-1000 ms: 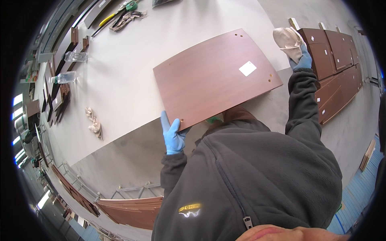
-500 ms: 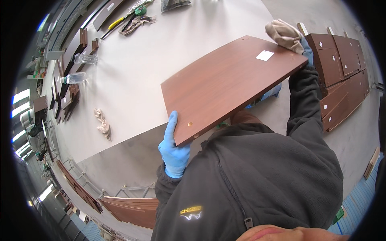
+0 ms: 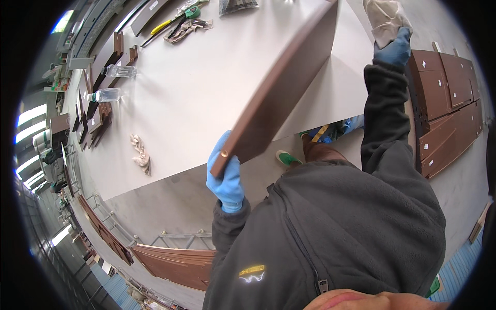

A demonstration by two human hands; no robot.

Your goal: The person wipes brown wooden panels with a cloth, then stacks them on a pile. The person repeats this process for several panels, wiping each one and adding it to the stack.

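My left hand (image 3: pixel 226 178), in a blue glove, grips the near end of a reddish-brown wooden panel (image 3: pixel 281 85). The panel is tilted up on edge, its narrow side toward me and a round hole at the held end. Its far end reaches over the pale tabletop (image 3: pixel 181 103); whether it rests there I cannot tell. My right hand (image 3: pixel 394 47), also gloved in blue, is closed on a crumpled beige cloth (image 3: pixel 386 20), off to the right and apart from the panel.
Stacked brown panels (image 3: pixel 444 103) stand at the right. Two clear plastic bottles (image 3: pixel 106 95), a crumpled rag (image 3: pixel 139 155) and a green-and-yellow tool (image 3: pixel 191 13) lie on the table. More panels (image 3: pixel 175 263) stand at the lower left, by a metal frame (image 3: pixel 183 240).
The panel has turned from lying broad face up to standing on edge in my left hand. My right hand has left the panel's far end and moved up with the cloth.
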